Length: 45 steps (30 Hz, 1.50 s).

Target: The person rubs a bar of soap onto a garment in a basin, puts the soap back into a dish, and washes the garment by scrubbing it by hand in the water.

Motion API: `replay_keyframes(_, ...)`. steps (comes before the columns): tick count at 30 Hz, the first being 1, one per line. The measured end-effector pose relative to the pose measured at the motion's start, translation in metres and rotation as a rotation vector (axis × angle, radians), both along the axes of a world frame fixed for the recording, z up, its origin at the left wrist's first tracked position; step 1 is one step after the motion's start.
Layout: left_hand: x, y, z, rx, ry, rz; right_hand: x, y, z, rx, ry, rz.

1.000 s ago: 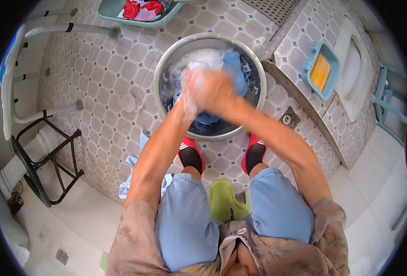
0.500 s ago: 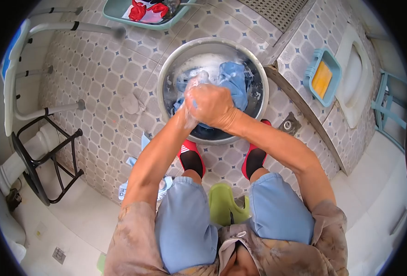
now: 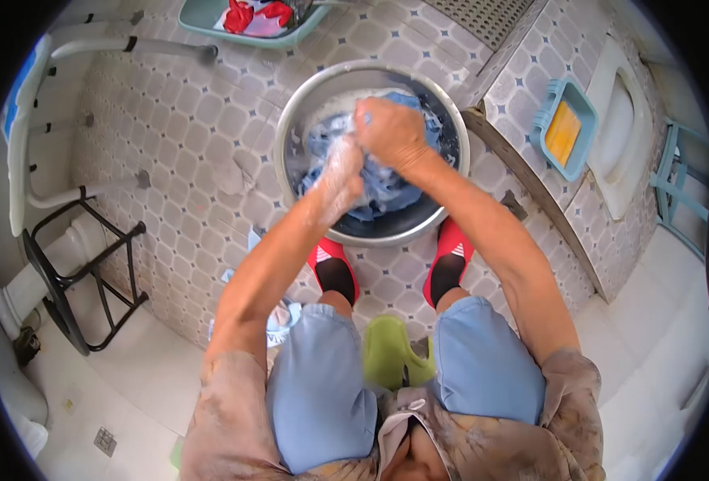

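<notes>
A round metal basin [image 3: 290, 172] stands on the floor between and beyond my feet, holding suds and a wet blue garment [image 3: 398, 196]. My right hand [image 3: 390, 135] is closed in a fist over the basin, a bit of the blue cloth showing at its fingers. Just below and to the left, my left hand [image 3: 341, 174], covered in lather and blurred by motion, is also closed around the cloth. Its fingertips are mostly hidden. The two hands are close together, and much of the garment lies bunched under them in the basin.
A teal tub [image 3: 290, 36] with red and white items stands at the back. On a raised tiled step, a blue basket [image 3: 576, 164] holding a yellow slab sits beside a squat toilet [image 3: 617, 144]. A green stool [image 3: 382, 353] is beneath me; a black-framed stand [image 3: 126, 284] is at left.
My right hand has moved up and slightly right, while my left has dropped lower, so they are farther apart. The blue garment has shifted and spread toward the basin's near side.
</notes>
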State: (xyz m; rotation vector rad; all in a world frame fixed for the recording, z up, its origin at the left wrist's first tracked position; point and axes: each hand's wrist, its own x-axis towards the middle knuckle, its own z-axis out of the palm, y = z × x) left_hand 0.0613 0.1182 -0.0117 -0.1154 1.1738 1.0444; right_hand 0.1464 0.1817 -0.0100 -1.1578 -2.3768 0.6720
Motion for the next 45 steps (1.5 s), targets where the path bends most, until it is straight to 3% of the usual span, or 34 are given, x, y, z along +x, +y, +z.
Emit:
replay_keyframes(3,0.006,0.002,0.006,0.054,-0.009,-0.038,0.004,0.015,0.015,-0.104,-0.138,-0.134)
replay_keyframes(4,0.013,0.003,-0.004,0.029,-0.021,0.132,0.007,0.01,0.023,-0.151,-0.171,-0.141)
replay_keyframes(5,0.015,0.001,-0.008,0.028,-0.03,0.131,0.009,-0.009,0.032,-0.152,-0.18,-0.144)
replay_keyframes(7,0.01,-0.008,-0.011,0.107,-0.08,0.14,0.003,-0.048,0.047,0.064,0.034,0.293)
replay_keyframes(8,0.004,-0.01,-0.012,0.153,-0.097,0.15,0.0,-0.041,0.04,0.068,0.04,0.3)
replay_keyframes(10,0.001,-0.025,-0.011,0.212,-0.139,0.155,-0.004,-0.024,0.019,0.074,0.196,0.138)
replay_keyframes(12,-0.006,-0.01,-0.004,0.13,-0.164,0.114,0.005,0.03,0.005,-0.059,-0.167,0.012)
replay_keyframes(15,-0.011,-0.006,-0.004,0.052,-0.079,0.17,0.011,0.068,-0.011,-0.178,-0.248,-0.12)
replay_keyframes(17,-0.02,-0.012,0.008,0.198,-0.104,0.096,0.014,0.089,0.002,-0.134,-0.074,0.063)
replay_keyframes(19,-0.029,-0.021,0.019,0.277,-0.202,0.008,0.003,0.11,0.016,-0.163,0.145,0.064)
replay_keyframes(21,-0.035,-0.025,0.016,0.227,0.242,-0.451,-0.01,0.118,0.05,-0.4,0.273,0.229)
replay_keyframes(25,-0.029,-0.023,0.022,0.272,0.127,-0.431,-0.02,0.097,0.066,-0.322,0.416,0.376)
replay_keyframes(27,-0.028,-0.026,0.025,0.308,0.098,-0.405,-0.004,0.098,0.056,0.0,0.49,0.291)
replay_keyframes(29,-0.024,-0.024,0.042,0.27,-0.296,-0.156,0.035,0.09,0.066,-0.468,0.429,0.252)
replay_keyframes(32,-0.015,-0.013,0.07,0.378,-0.306,0.011,0.092,0.078,0.06,-0.85,0.467,0.277)
replay_keyframes(34,-0.012,-0.006,0.075,0.451,-0.335,0.164,0.128,0.066,0.034,-1.173,0.677,0.217)
replay_keyframes(35,-0.013,-0.003,0.077,0.461,-0.339,0.16,0.132,0.057,0.033,-1.161,0.675,0.215)
replay_keyframes(37,-0.018,0.002,0.081,0.495,-0.706,0.358,0.136,0.039,0.034,-1.387,0.95,0.29)
replay_keyframes(39,-0.022,0.002,0.075,0.489,-0.741,0.373,0.128,0.031,0.031,-1.322,0.864,0.2)
replay_keyframes(40,-0.023,0.001,0.068,0.478,-0.689,0.4,0.122,0.029,0.03,-1.266,0.775,0.106)
replay_keyframes(43,-0.027,-0.005,0.051,0.431,-0.54,0.431,0.104,0.034,0.022,-1.273,0.845,0.025)
replay_keyframes(45,-0.029,-0.009,0.04,0.292,-0.258,0.482,0.105,0.038,0.013,-1.337,0.929,-0.043)
